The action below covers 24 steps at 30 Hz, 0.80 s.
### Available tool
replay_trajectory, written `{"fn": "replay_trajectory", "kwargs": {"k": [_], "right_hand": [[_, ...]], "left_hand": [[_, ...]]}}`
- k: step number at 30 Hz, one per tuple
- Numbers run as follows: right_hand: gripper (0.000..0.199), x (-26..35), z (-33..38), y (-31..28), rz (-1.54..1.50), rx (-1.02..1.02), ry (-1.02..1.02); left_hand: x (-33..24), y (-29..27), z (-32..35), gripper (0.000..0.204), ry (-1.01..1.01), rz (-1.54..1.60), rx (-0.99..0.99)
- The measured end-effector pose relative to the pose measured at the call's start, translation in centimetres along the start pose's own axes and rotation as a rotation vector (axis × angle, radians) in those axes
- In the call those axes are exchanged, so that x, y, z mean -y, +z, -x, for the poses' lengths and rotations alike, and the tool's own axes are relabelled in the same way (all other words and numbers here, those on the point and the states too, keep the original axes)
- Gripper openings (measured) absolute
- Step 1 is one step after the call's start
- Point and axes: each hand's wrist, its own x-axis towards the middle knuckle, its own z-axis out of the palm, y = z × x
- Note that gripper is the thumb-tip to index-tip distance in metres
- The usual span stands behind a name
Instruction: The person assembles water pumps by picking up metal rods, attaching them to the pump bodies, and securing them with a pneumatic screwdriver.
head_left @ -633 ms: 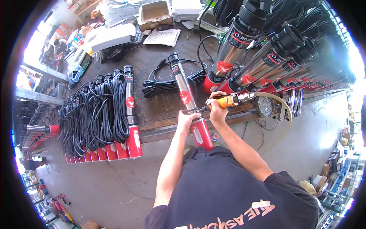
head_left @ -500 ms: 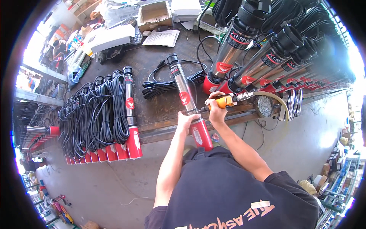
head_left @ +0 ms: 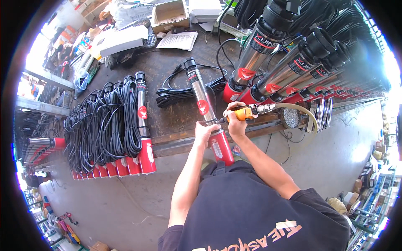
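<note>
A slim submersible pump, silver with a black top and red lower end, lies tilted over the table's front edge, its red end close to my body. My left hand is closed round it at the joint between the silver tube and the red part. In my right hand is an orange air screwdriver, its tip against the pump's side just by my left fingers. A pale air hose runs from the tool's rear fitting. Behind the pump lies its coiled black cable.
Several finished-looking pumps with bundled black cables lie in a row at the left. Larger pumps stand packed at the right. A round dish of small metal parts sits by the table edge. Papers and a cardboard box are at the back.
The screwdriver's rear and hose have shifted slightly, the hose now curving a little lower. My left hand and the pump have stayed in place.
</note>
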Motion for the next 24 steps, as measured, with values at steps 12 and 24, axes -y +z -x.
{"fn": "replay_trajectory", "kwargs": {"k": [12, 24], "right_hand": [[0.022, 0.1, 0.1, -0.5, -0.130, 0.050, 0.012], [0.016, -0.9, -0.5, -1.2, 0.073, 0.009, -0.010]], "left_hand": [[0.2, 0.3, 0.5, 0.075, 0.003, 0.034, -0.014], [-0.3, 1.0, 0.3, 0.068, 0.003, -0.028, 0.031]]}}
